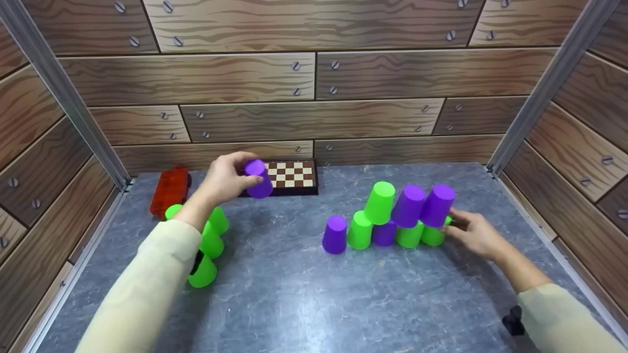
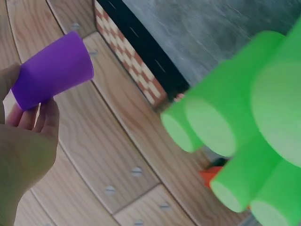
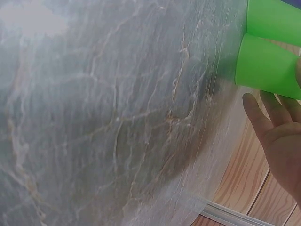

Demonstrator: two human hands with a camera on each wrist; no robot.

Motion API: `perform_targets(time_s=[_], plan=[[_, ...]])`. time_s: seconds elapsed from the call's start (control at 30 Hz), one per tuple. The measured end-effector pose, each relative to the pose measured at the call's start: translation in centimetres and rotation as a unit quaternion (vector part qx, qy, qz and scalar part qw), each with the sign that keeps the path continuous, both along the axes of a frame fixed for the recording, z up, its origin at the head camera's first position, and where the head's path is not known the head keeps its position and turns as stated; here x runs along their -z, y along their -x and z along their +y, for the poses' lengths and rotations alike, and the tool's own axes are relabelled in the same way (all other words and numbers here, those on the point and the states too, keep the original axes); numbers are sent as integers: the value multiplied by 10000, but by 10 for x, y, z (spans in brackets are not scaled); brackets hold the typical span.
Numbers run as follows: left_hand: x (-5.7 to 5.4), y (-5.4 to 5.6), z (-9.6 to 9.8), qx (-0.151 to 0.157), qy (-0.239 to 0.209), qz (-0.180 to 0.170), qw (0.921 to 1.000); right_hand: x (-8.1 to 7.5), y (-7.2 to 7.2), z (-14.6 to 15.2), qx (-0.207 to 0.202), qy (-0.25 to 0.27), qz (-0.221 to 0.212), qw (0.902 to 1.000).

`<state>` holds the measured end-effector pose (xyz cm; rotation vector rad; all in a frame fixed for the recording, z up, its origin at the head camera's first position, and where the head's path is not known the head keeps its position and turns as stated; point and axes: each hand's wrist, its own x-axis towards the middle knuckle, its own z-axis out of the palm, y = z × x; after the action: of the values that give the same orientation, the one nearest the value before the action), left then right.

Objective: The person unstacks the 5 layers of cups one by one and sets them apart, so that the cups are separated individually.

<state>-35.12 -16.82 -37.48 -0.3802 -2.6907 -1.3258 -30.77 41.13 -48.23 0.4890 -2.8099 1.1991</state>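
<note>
My left hand (image 1: 226, 177) holds a purple cup (image 1: 259, 182) in the air, in front of the chessboard; in the left wrist view the thumb and fingers grip this purple cup (image 2: 56, 70) from both sides. My right hand (image 1: 476, 235) is at the right end of a two-level row of upside-down cups, its fingers by the end green cup (image 1: 432, 236). In the right wrist view, extended fingers lie along that green cup (image 3: 265, 66). On the upper level sit a green cup (image 1: 380, 203) and two purple cups (image 1: 408, 207). A purple cup (image 1: 335, 236) stands at the row's left end.
Several green cups (image 1: 203, 273) are grouped at the left, partly behind the left forearm. A red toy-like object (image 1: 170, 192) lies behind them. The chessboard (image 1: 294, 175) lies at the back, against the wood-patterned wall (image 1: 314, 120). A grey marbled tabletop (image 1: 274, 294) spreads below.
</note>
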Motion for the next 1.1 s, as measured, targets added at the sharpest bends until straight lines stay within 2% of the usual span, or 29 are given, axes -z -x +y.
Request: perform_targets(time_s=[0.17,0.47,0.8,1.1], plan=[[11,6,-19,63,293,-427,9986,-3,0,-2,20,-35,-95,9999],[29,12,-40,235,786,-681,9943,-2,2,-1,-15,-98,-86,9999],[42,16,-47,535,1194,-1051,9858,-1,-1,1,49,-159,-42,9999],[50,16,-52,748,1324,-1018,9831,0,-3,0,25,-33,-94,9999]])
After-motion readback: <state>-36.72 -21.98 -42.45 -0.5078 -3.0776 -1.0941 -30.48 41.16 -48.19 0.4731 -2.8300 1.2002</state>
